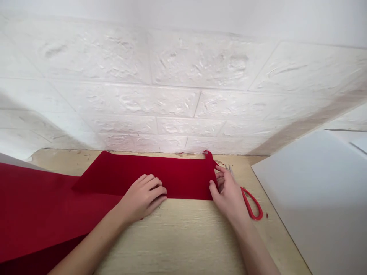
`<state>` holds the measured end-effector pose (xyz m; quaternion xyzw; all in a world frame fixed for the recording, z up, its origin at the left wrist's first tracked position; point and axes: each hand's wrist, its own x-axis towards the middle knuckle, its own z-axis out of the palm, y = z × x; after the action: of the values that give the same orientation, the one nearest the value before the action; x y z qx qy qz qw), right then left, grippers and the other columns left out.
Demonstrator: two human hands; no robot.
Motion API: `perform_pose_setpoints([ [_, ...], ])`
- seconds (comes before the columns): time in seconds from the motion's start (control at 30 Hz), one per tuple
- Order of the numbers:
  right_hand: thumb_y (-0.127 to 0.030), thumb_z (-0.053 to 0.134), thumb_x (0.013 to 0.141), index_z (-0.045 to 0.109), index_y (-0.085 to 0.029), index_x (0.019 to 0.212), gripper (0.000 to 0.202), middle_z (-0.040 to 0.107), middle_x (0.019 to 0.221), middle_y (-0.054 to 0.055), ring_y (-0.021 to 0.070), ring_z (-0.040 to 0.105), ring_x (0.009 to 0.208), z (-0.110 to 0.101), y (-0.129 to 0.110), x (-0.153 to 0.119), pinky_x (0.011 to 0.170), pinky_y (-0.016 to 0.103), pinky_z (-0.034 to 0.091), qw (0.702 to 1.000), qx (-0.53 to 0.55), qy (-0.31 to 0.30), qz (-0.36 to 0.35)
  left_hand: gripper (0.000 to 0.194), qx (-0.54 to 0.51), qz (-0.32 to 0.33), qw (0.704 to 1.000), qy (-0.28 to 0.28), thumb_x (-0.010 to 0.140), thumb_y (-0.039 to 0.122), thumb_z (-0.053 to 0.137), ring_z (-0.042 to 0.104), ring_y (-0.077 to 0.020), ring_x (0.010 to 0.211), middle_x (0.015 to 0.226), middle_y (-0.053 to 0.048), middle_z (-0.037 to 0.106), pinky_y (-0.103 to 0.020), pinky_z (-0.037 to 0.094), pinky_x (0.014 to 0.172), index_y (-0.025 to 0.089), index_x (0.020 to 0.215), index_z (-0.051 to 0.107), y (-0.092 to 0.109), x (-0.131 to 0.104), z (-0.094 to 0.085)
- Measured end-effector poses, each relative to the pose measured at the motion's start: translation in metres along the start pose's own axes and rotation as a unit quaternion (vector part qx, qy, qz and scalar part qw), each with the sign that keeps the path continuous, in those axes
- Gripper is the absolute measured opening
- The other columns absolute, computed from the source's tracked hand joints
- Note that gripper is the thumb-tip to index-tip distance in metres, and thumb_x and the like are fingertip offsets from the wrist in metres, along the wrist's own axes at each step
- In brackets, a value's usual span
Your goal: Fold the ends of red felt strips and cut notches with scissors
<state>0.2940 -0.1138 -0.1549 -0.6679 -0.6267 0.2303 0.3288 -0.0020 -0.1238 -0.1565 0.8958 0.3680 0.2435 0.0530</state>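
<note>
A flat red piece of fabric (186, 177) lies along the back of the table, its left end cut at a slant. My left hand (146, 194) rests on its front edge, fingers laid over the cloth and slightly bent. At the right end, my right hand (226, 189) has its thumb and fingers around the fabric's edge, where a narrow red strip (210, 154) curls up. Partly hidden behind that hand is a pair of scissors with a red handle (254, 206); the blade tips (229, 169) show above it.
A larger red sheet (34, 210) spreads over the left side and hangs toward the front. The wooden tabletop (177, 240) meets a white brick-patterned wall (174, 99) at the back. A big white panel (315, 194) stands on the right. Small scraps lie along the wall.
</note>
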Motion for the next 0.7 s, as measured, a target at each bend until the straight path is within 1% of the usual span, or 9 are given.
perform_pose_setpoints([
  [0.13,-0.034,0.059,0.086,0.055,-0.018,0.125,0.042,0.069,0.096,0.009,0.0213,0.066,0.07,-0.001,0.002,0.003,0.064,0.039,0.058,0.998,0.04,0.013,0.036,0.017,0.01,0.0,1.0,-0.002,0.102,0.026,0.056,0.058,-0.0157,0.082,0.092,-0.004,0.07,-0.031,0.042,0.073,0.02,0.095,0.07,-0.001,0.0,-0.001],
  [0.27,-0.038,0.063,0.085,0.058,-0.019,0.121,0.041,0.069,0.087,0.006,0.021,0.068,0.075,-0.004,0.006,0.006,0.068,0.036,0.058,0.995,0.082,-0.007,0.061,0.017,0.02,0.006,1.0,-0.007,0.103,0.027,0.056,0.059,-0.0159,0.081,0.091,-0.003,0.07,-0.031,0.042,0.072,0.02,0.094,0.07,-0.002,-0.001,-0.001],
  [0.4,-0.038,0.065,0.085,0.062,-0.019,0.117,0.037,0.07,0.09,0.007,0.0203,0.068,0.076,-0.003,0.008,0.004,0.069,0.035,0.058,0.995,0.089,-0.007,0.045,0.017,0.026,0.011,1.0,-0.007,0.103,0.026,0.056,0.059,-0.0168,0.083,0.093,-0.004,0.07,-0.031,0.042,0.073,0.02,0.095,0.069,-0.003,-0.003,0.0],
  [0.5,-0.038,0.06,0.091,0.066,-0.019,0.113,0.03,0.071,0.098,0.01,0.0198,0.066,0.076,-0.002,0.006,0.002,0.068,0.036,0.058,0.997,0.071,0.017,0.021,0.016,0.023,0.008,1.0,-0.008,0.103,0.025,0.055,0.059,-0.017,0.084,0.094,-0.004,0.07,-0.031,0.042,0.074,0.02,0.096,0.069,-0.002,-0.003,0.001],
  [0.53,-0.037,0.057,0.093,0.067,-0.02,0.113,0.029,0.071,0.103,0.011,0.0204,0.067,0.078,-0.003,0.005,0.003,0.07,0.036,0.058,0.998,0.054,0.022,0.005,0.016,0.023,0.007,1.0,-0.009,0.103,0.025,0.055,0.059,-0.017,0.084,0.094,-0.004,0.069,-0.031,0.042,0.074,0.02,0.096,0.069,-0.002,-0.003,0.001],
  [0.57,-0.036,0.054,0.095,0.068,-0.02,0.113,0.028,0.071,0.108,0.012,0.0217,0.068,0.085,-0.003,0.003,0.006,0.075,0.038,0.058,0.999,0.025,0.025,-0.013,0.016,0.023,0.007,1.0,-0.009,0.103,0.025,0.055,0.059,-0.0171,0.084,0.094,-0.004,0.069,-0.031,0.042,0.074,0.02,0.096,0.068,-0.002,-0.003,0.001],
  [0.63,-0.032,0.049,0.096,0.07,-0.02,0.115,0.03,0.07,0.119,0.013,0.0254,0.067,0.105,-0.006,-0.001,0.016,0.092,0.042,0.055,0.998,-0.05,0.019,-0.038,0.017,0.019,0.009,1.0,-0.01,0.103,0.026,0.054,0.059,-0.0172,0.084,0.094,-0.004,0.069,-0.031,0.041,0.074,0.02,0.095,0.068,-0.002,-0.003,0.001],
  [0.67,-0.03,0.048,0.096,0.071,-0.02,0.116,0.032,0.07,0.123,0.014,0.027,0.064,0.115,-0.008,-0.003,0.024,0.1,0.044,0.051,0.995,-0.087,0.014,-0.038,0.017,0.017,0.008,1.0,-0.011,0.103,0.026,0.054,0.059,-0.0173,0.084,0.094,-0.004,0.069,-0.031,0.041,0.074,0.02,0.095,0.068,-0.002,-0.003,0.001],
  [0.7,-0.029,0.047,0.097,0.071,-0.019,0.116,0.033,0.071,0.122,0.014,0.0283,0.062,0.118,-0.01,-0.005,0.033,0.104,0.045,0.048,0.993,-0.111,0.01,-0.025,0.017,0.014,0.007,1.0,-0.012,0.103,0.026,0.054,0.059,-0.0174,0.084,0.094,-0.004,0.069,-0.031,0.041,0.074,0.02,0.095,0.068,-0.002,-0.003,0.001],
])
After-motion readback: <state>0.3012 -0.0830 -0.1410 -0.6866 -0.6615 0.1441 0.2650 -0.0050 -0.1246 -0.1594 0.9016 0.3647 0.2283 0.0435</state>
